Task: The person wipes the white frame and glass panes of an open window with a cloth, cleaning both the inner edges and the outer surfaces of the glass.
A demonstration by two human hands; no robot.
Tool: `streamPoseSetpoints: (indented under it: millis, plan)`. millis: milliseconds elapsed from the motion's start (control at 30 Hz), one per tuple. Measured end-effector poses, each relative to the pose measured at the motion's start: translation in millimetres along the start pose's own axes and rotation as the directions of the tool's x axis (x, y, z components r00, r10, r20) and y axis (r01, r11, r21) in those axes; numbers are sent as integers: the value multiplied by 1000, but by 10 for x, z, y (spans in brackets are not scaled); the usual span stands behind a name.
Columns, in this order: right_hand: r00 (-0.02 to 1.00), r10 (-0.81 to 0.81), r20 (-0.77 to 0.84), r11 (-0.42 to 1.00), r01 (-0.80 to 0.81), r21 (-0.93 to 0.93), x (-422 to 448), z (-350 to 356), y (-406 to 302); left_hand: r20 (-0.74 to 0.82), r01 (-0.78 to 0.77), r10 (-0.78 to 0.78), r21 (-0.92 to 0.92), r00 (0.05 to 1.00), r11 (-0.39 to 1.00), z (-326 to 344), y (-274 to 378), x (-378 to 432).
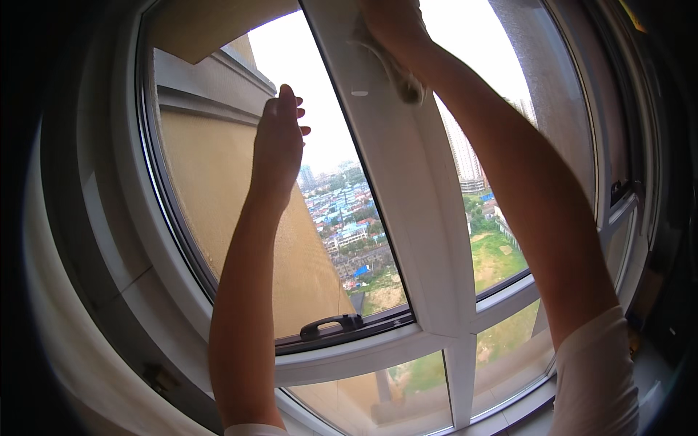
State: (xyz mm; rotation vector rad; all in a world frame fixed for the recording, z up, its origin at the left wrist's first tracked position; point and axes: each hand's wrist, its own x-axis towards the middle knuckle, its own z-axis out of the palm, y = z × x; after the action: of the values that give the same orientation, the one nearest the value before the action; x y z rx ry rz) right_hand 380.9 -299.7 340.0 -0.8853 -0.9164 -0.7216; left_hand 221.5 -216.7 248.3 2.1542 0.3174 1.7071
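Observation:
At the top of the view, my right hand (393, 24) presses a greyish cloth (406, 82) against the wide white mullion (392, 158) of a window. The upper end of this hand is cut off by the picture's rim. Lower and to the left, my left hand (278, 144) is raised in front of the left window opening. Its thumb points up and several fingertips show past the palm, slightly apart, with nothing seen in them. A small pale mark (359, 93) sits on the mullion just left of the cloth.
A black window handle (331, 326) lies along the bottom of the left sash. Below runs a white crossbar (360, 357) over lower glass panes (414, 389). A pale curtain (71, 332) hangs at far left. Outside are a yellow wall (202, 180) and a city far below.

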Motion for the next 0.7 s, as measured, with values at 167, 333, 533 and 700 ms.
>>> streamPoseSetpoints:
  millis: [167, 333, 533, 700]
  plan:
    - [998, -57, 3, 961, 55, -271, -84, 288, -187, 16, 27, -27, -41, 1000, 999, -86, -140, -32]
    - [992, -11, -122, 999, 16, 43, -191, 352, -28, 43, -19, 25, -118, 999, 993, -58, 23, 2]
    - [954, 281, -105, 801, -174, 572, -237, 535, 121, 83, -331, 333, -28, 939, 943, -144, -10, 69]
    - [893, 426, -145, 651, -191, 735, -537, 691, -169, 95, -272, 270, 9, 958, 962, -437, 69, -77]
